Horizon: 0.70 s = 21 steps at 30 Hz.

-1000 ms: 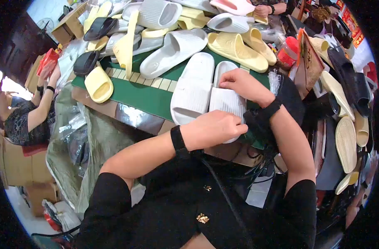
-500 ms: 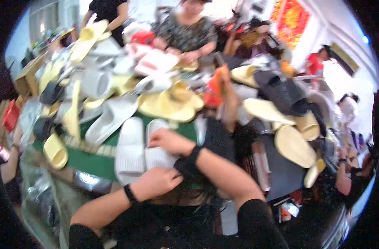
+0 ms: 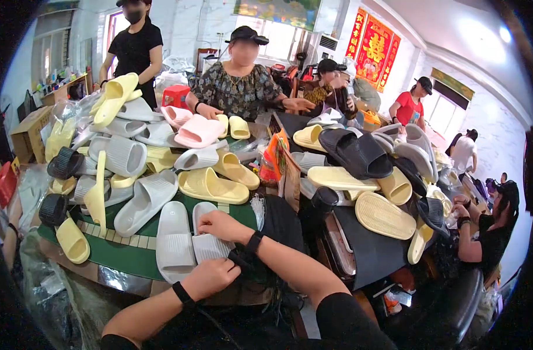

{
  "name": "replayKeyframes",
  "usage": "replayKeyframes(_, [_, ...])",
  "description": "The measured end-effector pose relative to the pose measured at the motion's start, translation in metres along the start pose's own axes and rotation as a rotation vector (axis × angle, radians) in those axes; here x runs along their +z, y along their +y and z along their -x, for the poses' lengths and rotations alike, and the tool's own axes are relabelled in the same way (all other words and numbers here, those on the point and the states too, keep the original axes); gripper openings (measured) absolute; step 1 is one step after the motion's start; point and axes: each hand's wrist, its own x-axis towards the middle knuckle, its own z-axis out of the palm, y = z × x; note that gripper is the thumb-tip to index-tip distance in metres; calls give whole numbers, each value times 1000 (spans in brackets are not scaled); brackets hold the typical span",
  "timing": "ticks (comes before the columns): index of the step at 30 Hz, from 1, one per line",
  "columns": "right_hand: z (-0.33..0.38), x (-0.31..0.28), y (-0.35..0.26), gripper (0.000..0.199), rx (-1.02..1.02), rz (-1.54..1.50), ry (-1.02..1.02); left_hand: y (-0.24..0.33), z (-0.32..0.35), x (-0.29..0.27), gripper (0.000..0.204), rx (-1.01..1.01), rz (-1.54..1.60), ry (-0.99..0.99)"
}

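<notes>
A pair of light grey ribbed slippers lies on the green mat in front of me, the left slipper in full view and the right slipper partly covered by my hands. Over the right slipper's strap is my right hand, its fingers curled at the strap's upper edge; what they pinch, if anything, is hidden. My left hand is closed at the slipper's heel end, its fingertips pinching a piece of black material. Beside the slippers rests a bundle of black strands.
Grey, yellow, pink and black slippers heap up at the left, including a pink slipper. Another pile with a black slipper lies at the right. A black bottle and an orange bag stand between. Several people work around the table.
The view has tilted up and steadied, showing more of the room. Both hands stay at the right grey slipper. The person opposite has moved their hands apart.
</notes>
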Motion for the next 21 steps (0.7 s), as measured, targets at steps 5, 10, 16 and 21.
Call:
replayKeyframes(5, [40,-20,-37,18,-111,32,415,6,7,-12,8,-201,320,237])
replayKeyframes(10, [76,3,-67,25,-96,-298,136,-1,52,-25,11,-918,985,599])
replayKeyframes(16, [75,48,-72,21,-113,-538,136,1,52,-32,8,-1038,1196,810])
replayKeyframes(21, [79,48,-55,14,-33,-467,179,3,52,-37,9,-1092,1128,915])
